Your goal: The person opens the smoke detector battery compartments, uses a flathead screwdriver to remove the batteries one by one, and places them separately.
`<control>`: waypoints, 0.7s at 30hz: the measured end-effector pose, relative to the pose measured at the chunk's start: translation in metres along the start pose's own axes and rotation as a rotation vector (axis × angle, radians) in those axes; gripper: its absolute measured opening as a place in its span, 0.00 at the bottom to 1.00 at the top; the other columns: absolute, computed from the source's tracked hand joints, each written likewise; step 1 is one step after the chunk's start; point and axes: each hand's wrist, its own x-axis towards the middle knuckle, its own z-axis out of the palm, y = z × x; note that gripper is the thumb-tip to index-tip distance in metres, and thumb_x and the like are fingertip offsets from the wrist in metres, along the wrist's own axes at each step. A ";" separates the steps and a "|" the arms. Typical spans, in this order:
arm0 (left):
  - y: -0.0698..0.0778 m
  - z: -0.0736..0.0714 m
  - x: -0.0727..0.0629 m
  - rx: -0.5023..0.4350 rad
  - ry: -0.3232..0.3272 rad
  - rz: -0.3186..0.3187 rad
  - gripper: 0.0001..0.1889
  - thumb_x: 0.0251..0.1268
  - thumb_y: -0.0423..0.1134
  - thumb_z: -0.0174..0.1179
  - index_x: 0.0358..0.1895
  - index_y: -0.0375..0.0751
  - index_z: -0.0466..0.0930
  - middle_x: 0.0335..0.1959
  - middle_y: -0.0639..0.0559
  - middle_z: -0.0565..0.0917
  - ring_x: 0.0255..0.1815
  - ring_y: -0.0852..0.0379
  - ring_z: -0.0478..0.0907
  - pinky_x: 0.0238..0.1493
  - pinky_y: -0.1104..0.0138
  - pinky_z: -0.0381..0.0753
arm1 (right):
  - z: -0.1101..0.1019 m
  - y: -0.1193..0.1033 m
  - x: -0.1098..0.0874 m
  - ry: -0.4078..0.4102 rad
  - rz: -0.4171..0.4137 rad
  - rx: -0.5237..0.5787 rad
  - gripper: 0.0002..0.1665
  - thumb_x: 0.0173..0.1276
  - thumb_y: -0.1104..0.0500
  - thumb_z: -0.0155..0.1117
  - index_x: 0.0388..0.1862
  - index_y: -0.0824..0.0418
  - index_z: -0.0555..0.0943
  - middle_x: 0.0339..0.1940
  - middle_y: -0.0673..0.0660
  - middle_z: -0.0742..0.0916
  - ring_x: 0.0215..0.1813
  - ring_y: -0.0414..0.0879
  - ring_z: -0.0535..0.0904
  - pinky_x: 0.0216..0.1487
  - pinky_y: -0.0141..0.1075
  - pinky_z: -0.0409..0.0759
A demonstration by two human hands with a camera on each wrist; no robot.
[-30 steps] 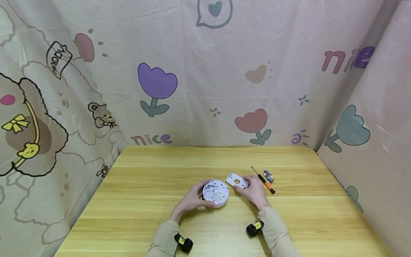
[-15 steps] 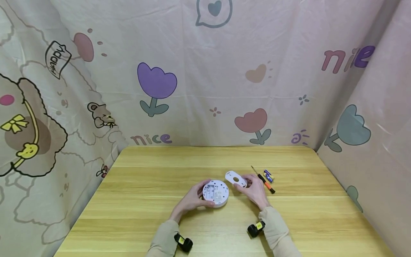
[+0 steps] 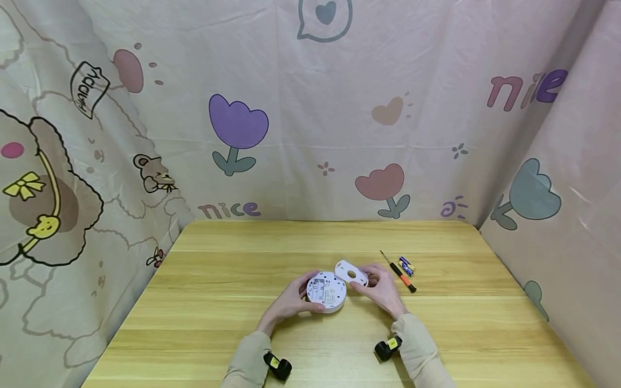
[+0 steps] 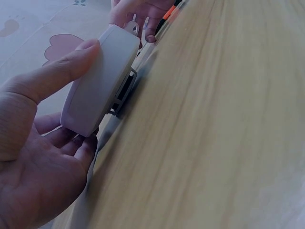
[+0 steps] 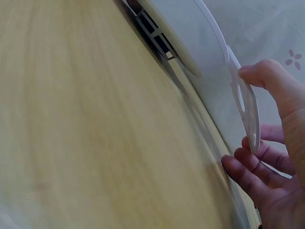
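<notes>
A round white smoke detector (image 3: 330, 296) is tilted with its labelled, slotted back up in the head view. My left hand (image 3: 290, 299) grips it from the left, thumb on the near side and fingers round the far side. In the left wrist view a dark grille shows under the detector (image 4: 102, 78), close over the table. My right hand (image 3: 383, 288) pinches a white mounting plate (image 3: 342, 269) with a round central hole by its right end. In the right wrist view the plate (image 5: 251, 117) stands on edge, its tip right at the detector's rim.
A screwdriver (image 3: 401, 277) with a black and orange handle lies to the right of my right hand. Just beyond it are small blue and yellow batteries (image 3: 406, 266). Printed curtains (image 3: 301, 108) stand around the wooden table (image 3: 218, 302).
My right hand lifts the mounting plate slightly, then brings it left until it overlaps the detector's upper right edge in the head view. The left hand and the detector stay put.
</notes>
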 end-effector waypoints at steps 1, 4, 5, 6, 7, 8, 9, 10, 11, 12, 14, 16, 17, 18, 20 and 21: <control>0.000 0.000 0.000 0.004 -0.002 0.006 0.53 0.53 0.37 0.76 0.78 0.29 0.52 0.79 0.30 0.56 0.81 0.33 0.54 0.80 0.46 0.55 | 0.000 0.000 0.000 -0.007 -0.009 0.006 0.28 0.54 0.57 0.81 0.53 0.65 0.84 0.50 0.62 0.84 0.43 0.48 0.85 0.45 0.26 0.86; -0.001 0.000 0.000 0.019 -0.008 0.012 0.53 0.53 0.39 0.76 0.78 0.29 0.52 0.79 0.30 0.56 0.80 0.33 0.54 0.80 0.46 0.55 | 0.001 -0.001 -0.002 -0.017 -0.049 0.007 0.28 0.53 0.57 0.81 0.53 0.64 0.85 0.50 0.61 0.84 0.46 0.46 0.84 0.49 0.27 0.86; -0.001 0.000 0.000 0.020 -0.009 0.012 0.53 0.53 0.39 0.76 0.78 0.29 0.52 0.79 0.30 0.57 0.80 0.33 0.54 0.80 0.47 0.56 | 0.001 -0.002 -0.002 -0.020 -0.061 0.006 0.28 0.53 0.56 0.82 0.53 0.63 0.85 0.51 0.60 0.85 0.47 0.46 0.84 0.50 0.27 0.85; -0.001 -0.001 0.000 0.018 -0.009 0.013 0.53 0.53 0.39 0.77 0.78 0.29 0.52 0.79 0.30 0.57 0.81 0.34 0.54 0.80 0.47 0.56 | 0.001 -0.003 -0.003 -0.023 -0.071 0.006 0.28 0.52 0.56 0.82 0.53 0.62 0.85 0.51 0.59 0.85 0.48 0.45 0.84 0.51 0.27 0.85; -0.001 0.000 0.000 0.013 -0.008 0.007 0.53 0.53 0.38 0.77 0.78 0.29 0.52 0.79 0.31 0.57 0.81 0.35 0.54 0.81 0.47 0.55 | 0.001 -0.004 -0.003 -0.024 -0.083 -0.002 0.28 0.52 0.55 0.82 0.53 0.61 0.86 0.52 0.59 0.86 0.49 0.45 0.84 0.52 0.26 0.84; -0.001 0.000 0.000 0.008 -0.009 0.001 0.53 0.53 0.38 0.76 0.78 0.29 0.52 0.80 0.32 0.57 0.81 0.35 0.54 0.81 0.48 0.55 | 0.001 -0.005 -0.003 -0.028 -0.094 0.006 0.29 0.52 0.55 0.82 0.53 0.60 0.86 0.52 0.58 0.86 0.49 0.45 0.84 0.53 0.26 0.84; -0.001 0.000 0.000 0.002 -0.009 0.000 0.53 0.53 0.38 0.76 0.78 0.29 0.52 0.80 0.32 0.57 0.81 0.35 0.54 0.81 0.48 0.54 | 0.001 -0.006 -0.003 -0.035 -0.108 0.017 0.29 0.52 0.55 0.82 0.54 0.61 0.85 0.53 0.59 0.86 0.50 0.45 0.84 0.54 0.27 0.84; -0.001 0.000 0.001 -0.009 -0.009 -0.006 0.53 0.53 0.37 0.76 0.78 0.30 0.52 0.80 0.32 0.57 0.81 0.36 0.54 0.81 0.48 0.54 | 0.002 -0.007 -0.003 -0.040 -0.119 0.023 0.30 0.52 0.55 0.82 0.54 0.60 0.85 0.54 0.59 0.86 0.50 0.46 0.85 0.54 0.27 0.84; -0.001 0.000 0.001 -0.011 -0.009 -0.007 0.53 0.53 0.37 0.76 0.78 0.30 0.52 0.80 0.32 0.57 0.81 0.36 0.54 0.82 0.48 0.54 | 0.002 -0.008 -0.004 -0.046 -0.129 0.028 0.30 0.52 0.56 0.82 0.55 0.61 0.85 0.54 0.59 0.86 0.51 0.47 0.85 0.55 0.27 0.84; 0.000 0.000 0.001 -0.013 -0.010 -0.007 0.53 0.53 0.36 0.76 0.78 0.30 0.52 0.80 0.32 0.57 0.81 0.36 0.54 0.82 0.48 0.54 | 0.002 -0.009 -0.004 -0.053 -0.141 0.035 0.31 0.53 0.56 0.82 0.56 0.61 0.84 0.55 0.60 0.86 0.51 0.48 0.85 0.55 0.28 0.84; -0.001 0.000 0.002 -0.013 -0.012 -0.004 0.53 0.53 0.36 0.76 0.78 0.29 0.51 0.80 0.32 0.57 0.81 0.35 0.54 0.81 0.47 0.54 | 0.004 -0.011 -0.004 -0.067 -0.159 0.043 0.32 0.52 0.57 0.82 0.57 0.62 0.83 0.55 0.60 0.85 0.52 0.49 0.84 0.56 0.29 0.84; 0.000 0.000 0.002 -0.008 -0.011 -0.001 0.52 0.53 0.36 0.76 0.78 0.29 0.52 0.80 0.32 0.57 0.81 0.35 0.54 0.81 0.47 0.54 | 0.005 -0.013 -0.005 -0.073 -0.174 0.028 0.33 0.52 0.57 0.82 0.58 0.62 0.83 0.56 0.60 0.85 0.53 0.51 0.84 0.57 0.31 0.85; 0.000 0.000 0.002 -0.007 -0.010 0.001 0.52 0.53 0.35 0.76 0.78 0.29 0.52 0.80 0.31 0.57 0.81 0.35 0.54 0.81 0.47 0.54 | 0.006 -0.014 -0.005 -0.079 -0.184 0.024 0.33 0.52 0.57 0.82 0.58 0.62 0.83 0.56 0.61 0.85 0.53 0.51 0.84 0.57 0.33 0.85; 0.000 0.000 0.002 -0.007 -0.010 0.002 0.52 0.53 0.35 0.76 0.78 0.29 0.52 0.80 0.31 0.57 0.81 0.35 0.54 0.81 0.48 0.54 | 0.007 -0.015 -0.005 -0.082 -0.195 0.014 0.33 0.52 0.58 0.82 0.58 0.63 0.83 0.56 0.61 0.85 0.53 0.52 0.84 0.58 0.35 0.85; 0.000 0.000 0.002 -0.007 -0.006 -0.001 0.52 0.53 0.36 0.76 0.78 0.29 0.52 0.80 0.32 0.57 0.81 0.36 0.54 0.81 0.48 0.54 | 0.009 -0.017 -0.005 -0.086 -0.223 -0.017 0.33 0.52 0.57 0.82 0.58 0.63 0.83 0.56 0.61 0.86 0.53 0.52 0.84 0.58 0.40 0.86; 0.000 0.000 0.002 -0.004 -0.005 0.002 0.52 0.53 0.36 0.76 0.78 0.29 0.52 0.80 0.32 0.57 0.81 0.35 0.54 0.81 0.48 0.55 | 0.010 -0.018 -0.006 -0.087 -0.235 -0.034 0.33 0.52 0.57 0.82 0.57 0.62 0.83 0.56 0.60 0.86 0.53 0.53 0.84 0.58 0.42 0.86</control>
